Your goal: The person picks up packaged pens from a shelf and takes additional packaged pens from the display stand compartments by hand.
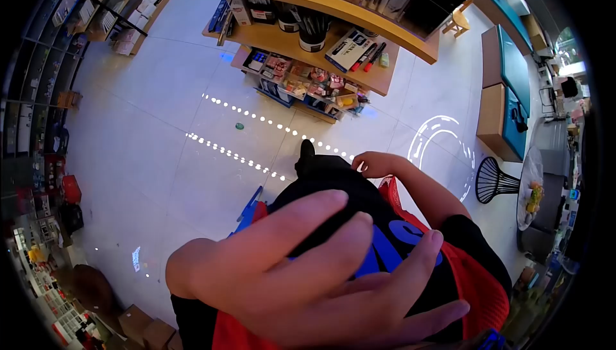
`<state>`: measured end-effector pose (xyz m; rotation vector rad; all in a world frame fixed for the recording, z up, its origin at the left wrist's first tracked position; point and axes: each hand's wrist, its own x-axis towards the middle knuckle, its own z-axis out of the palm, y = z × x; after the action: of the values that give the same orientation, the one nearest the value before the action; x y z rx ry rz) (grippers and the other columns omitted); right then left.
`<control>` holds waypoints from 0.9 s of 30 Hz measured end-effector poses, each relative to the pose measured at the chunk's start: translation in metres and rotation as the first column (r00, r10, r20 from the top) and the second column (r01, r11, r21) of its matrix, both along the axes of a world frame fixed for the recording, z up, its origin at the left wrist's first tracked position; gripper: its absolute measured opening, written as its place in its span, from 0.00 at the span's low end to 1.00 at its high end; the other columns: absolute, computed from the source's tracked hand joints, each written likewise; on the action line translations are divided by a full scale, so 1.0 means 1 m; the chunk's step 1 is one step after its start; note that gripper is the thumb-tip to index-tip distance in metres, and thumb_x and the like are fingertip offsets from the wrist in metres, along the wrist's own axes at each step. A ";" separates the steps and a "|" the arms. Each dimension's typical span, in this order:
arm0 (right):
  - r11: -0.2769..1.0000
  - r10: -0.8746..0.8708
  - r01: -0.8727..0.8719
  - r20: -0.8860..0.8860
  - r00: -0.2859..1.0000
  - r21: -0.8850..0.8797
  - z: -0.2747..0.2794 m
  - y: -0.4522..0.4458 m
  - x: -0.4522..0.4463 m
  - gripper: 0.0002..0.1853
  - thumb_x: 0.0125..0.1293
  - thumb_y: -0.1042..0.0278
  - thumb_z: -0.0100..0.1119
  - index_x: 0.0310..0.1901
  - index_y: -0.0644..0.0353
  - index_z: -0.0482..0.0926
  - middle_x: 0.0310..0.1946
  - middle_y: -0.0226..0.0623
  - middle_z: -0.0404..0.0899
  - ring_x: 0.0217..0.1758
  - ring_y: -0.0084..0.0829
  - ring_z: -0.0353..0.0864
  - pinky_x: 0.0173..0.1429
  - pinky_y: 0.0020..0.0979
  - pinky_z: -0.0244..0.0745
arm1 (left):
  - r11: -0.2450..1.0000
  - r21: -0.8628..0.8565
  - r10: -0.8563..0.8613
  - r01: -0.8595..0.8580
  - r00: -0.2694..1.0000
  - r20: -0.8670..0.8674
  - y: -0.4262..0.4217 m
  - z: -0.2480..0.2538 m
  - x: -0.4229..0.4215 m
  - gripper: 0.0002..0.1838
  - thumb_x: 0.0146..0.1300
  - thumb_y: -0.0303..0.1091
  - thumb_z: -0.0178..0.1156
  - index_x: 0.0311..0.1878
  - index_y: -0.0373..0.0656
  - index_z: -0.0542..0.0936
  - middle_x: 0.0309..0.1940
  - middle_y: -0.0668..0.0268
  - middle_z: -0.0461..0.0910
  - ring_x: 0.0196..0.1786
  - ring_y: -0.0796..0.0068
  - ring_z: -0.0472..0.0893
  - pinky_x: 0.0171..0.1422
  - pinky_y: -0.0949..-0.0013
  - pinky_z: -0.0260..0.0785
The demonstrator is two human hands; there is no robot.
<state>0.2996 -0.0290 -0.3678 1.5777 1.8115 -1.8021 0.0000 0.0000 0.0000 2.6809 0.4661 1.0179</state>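
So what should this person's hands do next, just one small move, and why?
Probably lower the left hand: it looms close to the camera, fingers spread, nothing visible in it, and covers part of the blue lettering. The right hand, partly curled, sits clear of it.

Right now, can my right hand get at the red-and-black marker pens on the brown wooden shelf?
Probably not without stepping closer: pale floor lies between your right hand and the marker pens, though nothing appears to block them.

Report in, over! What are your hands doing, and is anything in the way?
Left hand open, partly hiding shirt. Right hand curled by vest, grip unclear. Shelf ahead.
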 end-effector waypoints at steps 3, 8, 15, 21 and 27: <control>0.968 0.196 -0.204 0.065 0.978 0.145 -0.023 0.069 -0.024 0.17 0.56 0.69 0.60 0.47 0.62 0.85 0.42 0.49 0.87 0.46 0.42 0.85 0.53 0.40 0.79 | 0.986 0.024 0.166 -0.164 0.977 -0.133 0.044 0.018 -0.007 0.14 0.70 0.54 0.60 0.56 0.71 0.83 0.40 0.78 0.83 0.43 0.72 0.82 0.50 0.63 0.76; 0.981 0.139 -0.128 0.076 0.987 -0.143 -0.014 0.065 -0.001 0.15 0.58 0.65 0.53 0.36 0.66 0.86 0.32 0.49 0.86 0.36 0.41 0.83 0.47 0.41 0.78 | 0.970 0.190 0.178 -0.154 0.977 -0.117 0.108 0.018 -0.052 0.18 0.68 0.45 0.66 0.60 0.59 0.81 0.48 0.67 0.83 0.42 0.68 0.83 0.42 0.61 0.79; 0.944 -0.294 0.287 -0.019 0.956 -0.162 -0.013 0.069 -0.021 0.20 0.58 0.68 0.57 0.51 0.64 0.83 0.41 0.39 0.87 0.42 0.31 0.84 0.51 0.34 0.79 | 0.952 -0.102 0.306 -0.289 0.893 0.331 0.163 -0.036 -0.106 0.06 0.71 0.32 0.58 0.46 0.59 0.77 0.34 0.72 0.78 0.32 0.72 0.78 0.38 0.65 0.75; 0.534 -0.813 0.590 -0.176 0.555 -0.606 0.013 0.090 -0.076 0.12 0.71 0.71 0.60 0.55 0.59 0.82 0.45 0.26 0.83 0.50 0.21 0.80 0.56 0.28 0.76 | 0.930 -0.147 -0.254 0.336 0.879 0.404 0.282 -0.064 -0.125 0.11 0.56 0.30 0.67 0.43 0.54 0.85 0.39 0.70 0.85 0.34 0.73 0.84 0.39 0.70 0.77; 0.914 -0.361 0.356 -0.016 0.933 0.195 0.026 0.174 -0.154 0.25 0.74 0.46 0.59 0.58 0.60 0.79 0.50 0.48 0.84 0.55 0.46 0.82 0.63 0.42 0.75 | 0.832 -0.302 -0.418 0.464 0.885 0.207 0.333 -0.033 -0.147 0.12 0.49 0.34 0.66 0.39 0.48 0.87 0.35 0.72 0.82 0.32 0.76 0.81 0.36 0.74 0.74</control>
<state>0.1457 0.1452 -0.3413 2.1165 1.8322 -1.7773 -0.1469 0.3326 -0.0334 2.2349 -0.0172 0.8693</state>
